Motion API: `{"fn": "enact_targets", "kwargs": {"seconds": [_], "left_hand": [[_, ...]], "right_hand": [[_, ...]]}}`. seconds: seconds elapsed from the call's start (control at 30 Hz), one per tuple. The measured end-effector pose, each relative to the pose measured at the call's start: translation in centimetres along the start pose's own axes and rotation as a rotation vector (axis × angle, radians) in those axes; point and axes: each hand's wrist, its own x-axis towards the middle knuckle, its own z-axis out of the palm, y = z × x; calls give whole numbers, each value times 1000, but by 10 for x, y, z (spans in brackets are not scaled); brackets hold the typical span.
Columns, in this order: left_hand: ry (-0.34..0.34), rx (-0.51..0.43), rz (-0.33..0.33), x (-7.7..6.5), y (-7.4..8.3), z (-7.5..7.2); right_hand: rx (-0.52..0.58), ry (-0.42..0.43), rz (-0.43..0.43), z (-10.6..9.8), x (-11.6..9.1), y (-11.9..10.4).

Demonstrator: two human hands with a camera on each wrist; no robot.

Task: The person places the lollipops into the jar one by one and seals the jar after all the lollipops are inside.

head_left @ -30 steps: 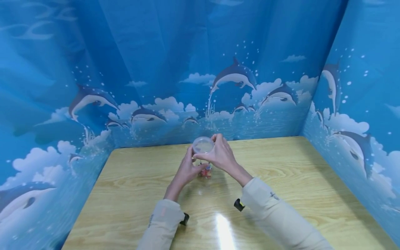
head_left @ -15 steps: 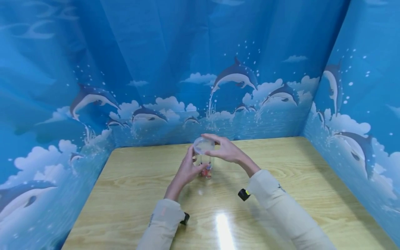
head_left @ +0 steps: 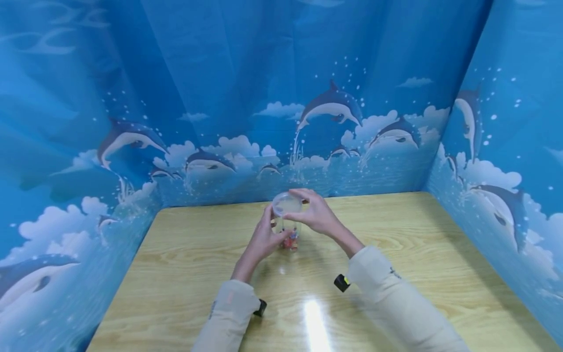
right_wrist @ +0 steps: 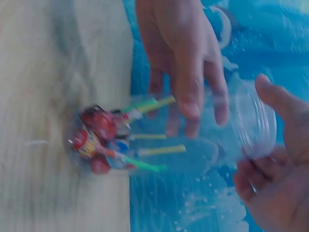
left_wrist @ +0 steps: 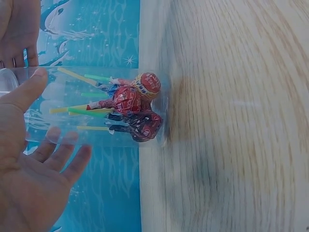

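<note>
A clear plastic jar (left_wrist: 58, 121) stands upright on the table, its round see-through lid (head_left: 286, 201) at the top. Several lollipops (left_wrist: 130, 99) lie head down at its bottom, in red, dark and yellow wrappers with green and yellow sticks. My left hand (head_left: 264, 235) holds the jar's side, thumb on the near face and fingers round the far side. At the lid, my right hand (head_left: 318, 215) has its thumb on one side of the rim and its curled fingers on the other.
The wood-grain table (head_left: 198, 274) ends at a blue dolphin-print curtain (head_left: 246, 98) close behind the jar. More of this curtain hangs on the left and right. A bright light reflection lies on the tabletop near the front.
My right hand has turned about the lid: its fingers first spread back from the rim, then came in slightly again. The left hand and the jar have stayed in place.
</note>
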Motion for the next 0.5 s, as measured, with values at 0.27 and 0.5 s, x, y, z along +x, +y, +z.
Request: {"fn": "enact_targets", "kwargs": {"seconds": [0.27, 0.5], "left_hand": [[1, 18, -6, -2, 0, -1], [-10, 28, -27, -1, 0, 0]], "right_hand": [[-19, 271, 73, 34, -3, -9], [-18, 257, 81, 33, -5, -10]]}}
